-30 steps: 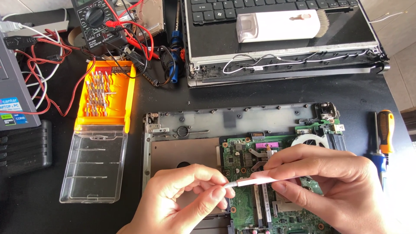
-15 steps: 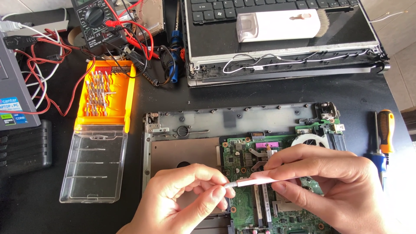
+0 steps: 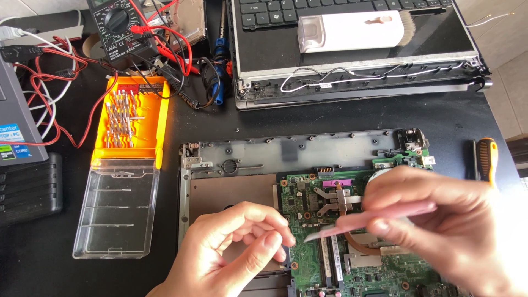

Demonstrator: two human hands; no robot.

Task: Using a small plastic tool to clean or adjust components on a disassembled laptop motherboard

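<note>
Right hand pinches thin pale pink plastic strip, blurred, above green laptop motherboard in grey open chassis. Left hand just beside strip tip, fingers curled, holding nothing. Orange screwdriver bit case sits left on black desk.

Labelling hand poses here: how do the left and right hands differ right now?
The right hand pinches a thin pale strip; the left hand holds nothing visible, its fingers curled near the strip's tip. The right hand looks motion-blurred; the left hand is sharper. Both hover over the opened laptop base with its green circuit board.
</note>
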